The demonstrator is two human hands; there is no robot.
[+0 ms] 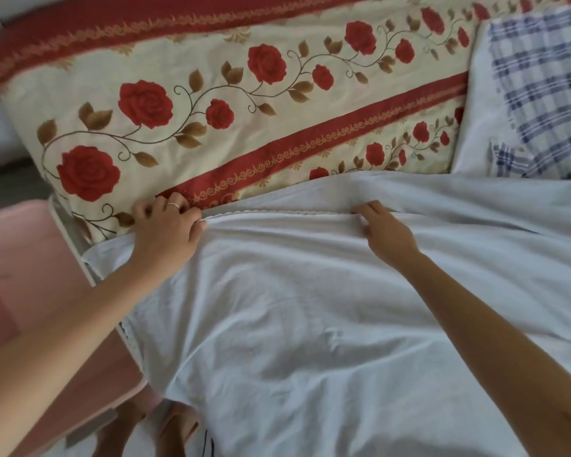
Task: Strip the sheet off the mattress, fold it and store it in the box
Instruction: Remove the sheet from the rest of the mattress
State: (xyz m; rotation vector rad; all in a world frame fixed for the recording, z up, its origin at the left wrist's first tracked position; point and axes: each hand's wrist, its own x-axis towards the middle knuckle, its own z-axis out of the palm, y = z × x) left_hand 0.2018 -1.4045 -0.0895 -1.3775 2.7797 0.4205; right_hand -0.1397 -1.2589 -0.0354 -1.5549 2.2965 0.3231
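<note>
A pale white sheet (pixel 310 308) lies doubled over the near part of the mattress (pixel 211 103), which is cream with red roses and red bands. The sheet's far edge has a lace trim. My left hand (pixel 165 225) pinches that trimmed edge at its left end. My right hand (pixel 381 227) grips the same edge further right, fingers curled over the fold. The edge runs taut between both hands. No box can be identified.
A blue-and-white checked cloth (pixel 541 94) lies on white fabric at the right end of the bed. A pink piece of furniture (pixel 20 275) stands left of the bed. My feet (pixel 145 427) show on the floor at the bottom.
</note>
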